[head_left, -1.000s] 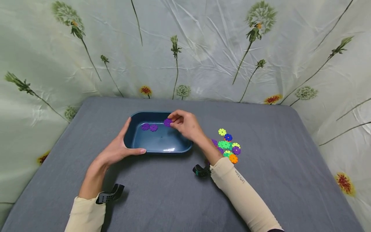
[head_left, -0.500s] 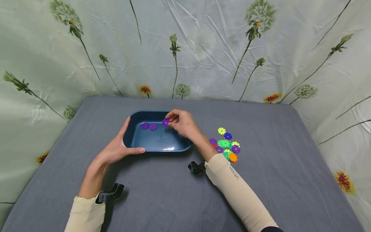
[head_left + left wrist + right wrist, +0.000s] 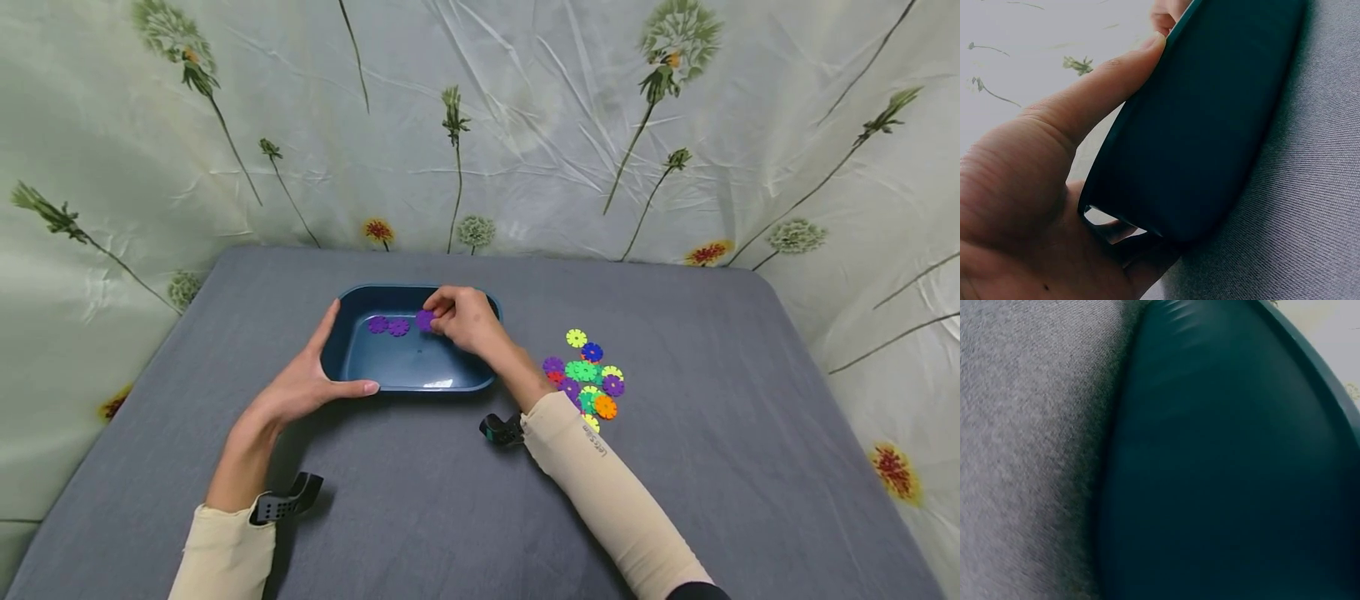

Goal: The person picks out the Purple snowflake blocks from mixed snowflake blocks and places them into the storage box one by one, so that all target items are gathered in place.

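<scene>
Purple disc [image 3: 424, 321], pinched in fingers of the right hand [image 3: 467, 321], is inside the basin [image 3: 420, 367]; best released low beside two resting discs [image 3: 398, 327], while the left hand [image 3: 302, 385], fingers spread, braces the basin.

Cream sleeves [image 3: 225, 552] (the right one carries small dark lettering [image 3: 595, 438]) sit beside black wrist-worn mounts [image 3: 288, 502].

The head view is bright, with a white glare streak inside the glossy dark-blue plastic tub [image 3: 393, 365] and soft shadow spilling onto the grey cloth-covered table [image 3: 720, 417]. Both wrist views are dimmer; the pale flower-printed curtain [image 3: 1022, 69] washes out in the left one.
</scene>
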The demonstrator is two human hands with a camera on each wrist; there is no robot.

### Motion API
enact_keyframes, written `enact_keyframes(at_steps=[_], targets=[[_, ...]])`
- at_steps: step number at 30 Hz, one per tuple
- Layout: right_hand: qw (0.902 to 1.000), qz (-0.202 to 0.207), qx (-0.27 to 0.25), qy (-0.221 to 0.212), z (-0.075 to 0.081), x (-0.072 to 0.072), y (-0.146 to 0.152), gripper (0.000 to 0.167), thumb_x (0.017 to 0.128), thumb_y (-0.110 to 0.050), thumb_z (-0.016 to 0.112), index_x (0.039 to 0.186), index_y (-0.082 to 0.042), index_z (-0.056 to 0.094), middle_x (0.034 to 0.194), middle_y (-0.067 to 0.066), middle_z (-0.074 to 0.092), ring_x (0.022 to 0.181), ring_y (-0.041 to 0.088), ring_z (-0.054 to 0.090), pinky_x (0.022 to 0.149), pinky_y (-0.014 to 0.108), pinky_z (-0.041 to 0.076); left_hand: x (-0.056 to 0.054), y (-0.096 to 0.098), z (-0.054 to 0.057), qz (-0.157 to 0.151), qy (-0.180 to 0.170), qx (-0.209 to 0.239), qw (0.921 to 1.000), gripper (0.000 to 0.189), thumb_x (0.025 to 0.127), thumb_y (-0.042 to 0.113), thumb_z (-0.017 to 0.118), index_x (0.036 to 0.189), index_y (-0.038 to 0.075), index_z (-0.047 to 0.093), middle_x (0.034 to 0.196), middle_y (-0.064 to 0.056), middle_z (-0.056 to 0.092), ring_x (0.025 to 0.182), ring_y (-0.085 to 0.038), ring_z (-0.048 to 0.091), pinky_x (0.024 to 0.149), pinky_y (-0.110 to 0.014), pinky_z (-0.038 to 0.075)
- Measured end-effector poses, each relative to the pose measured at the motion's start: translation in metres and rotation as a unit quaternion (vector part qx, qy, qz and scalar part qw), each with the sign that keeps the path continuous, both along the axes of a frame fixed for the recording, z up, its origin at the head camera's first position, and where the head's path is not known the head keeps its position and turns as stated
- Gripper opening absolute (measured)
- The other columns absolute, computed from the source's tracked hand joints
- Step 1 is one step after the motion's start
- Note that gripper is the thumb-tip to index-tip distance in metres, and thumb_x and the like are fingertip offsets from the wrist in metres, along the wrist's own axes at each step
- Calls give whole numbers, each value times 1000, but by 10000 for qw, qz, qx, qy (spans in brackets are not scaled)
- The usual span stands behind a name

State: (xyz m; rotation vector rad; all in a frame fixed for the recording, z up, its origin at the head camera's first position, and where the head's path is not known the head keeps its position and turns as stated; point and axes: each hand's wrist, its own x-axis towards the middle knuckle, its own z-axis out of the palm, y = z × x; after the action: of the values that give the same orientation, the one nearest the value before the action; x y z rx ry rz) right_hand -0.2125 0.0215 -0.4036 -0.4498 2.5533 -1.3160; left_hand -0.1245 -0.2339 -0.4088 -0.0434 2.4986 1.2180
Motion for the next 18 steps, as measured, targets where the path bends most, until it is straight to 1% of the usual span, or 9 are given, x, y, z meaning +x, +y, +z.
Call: enact_keyframes(at_steps=[3,7,10,13,18], targets=[[10000,33,54,-60,0,-2,-1,20,95,0,73,113,-5,76,96,9,72,79,15,68,69,22,54,-2,1,1,-21,39,-12,10000,139,80,45,89,163,40,-22,175,-22,-9,156,-58,9,117,-80,19],[9999,47,125,-106,-6,0,-5,20,95,1,72,113,-5,76,95,8,71,78,15,69,68,21,53,1,1,0,10,-17,-33,10000,139,79,46,89,163,39,-22,175,-23,-9,156,-59,9,116,-80,19],[9998,-66,149,-75,-7,0,-7,19,95,1,72,112,-6,77,93,8,71,76,15,70,67,21,53,1,1,0,13,10,17,10000,137,80,45,89,162,42,-22,176,-20,-10,157,-57,7,117,-80,18],[9995,-214,186,-148,-7,-1,-9,19,94,0,73,111,-7,77,93,8,72,77,15,69,66,21,52,0,0,0,-21,58,72,10000,136,81,44,88,162,44,-22,176,-17,-11,159,-55,4,118,-79,17],[9983,-432,201,-339,-7,0,-10,20,93,-2,76,112,-8,77,99,9,74,81,16,69,67,21,50,0,-1,-1,-73,82,102,9999,137,81,43,88,163,42,-22,176,-16,-12,159,-55,3,118,-79,17]])
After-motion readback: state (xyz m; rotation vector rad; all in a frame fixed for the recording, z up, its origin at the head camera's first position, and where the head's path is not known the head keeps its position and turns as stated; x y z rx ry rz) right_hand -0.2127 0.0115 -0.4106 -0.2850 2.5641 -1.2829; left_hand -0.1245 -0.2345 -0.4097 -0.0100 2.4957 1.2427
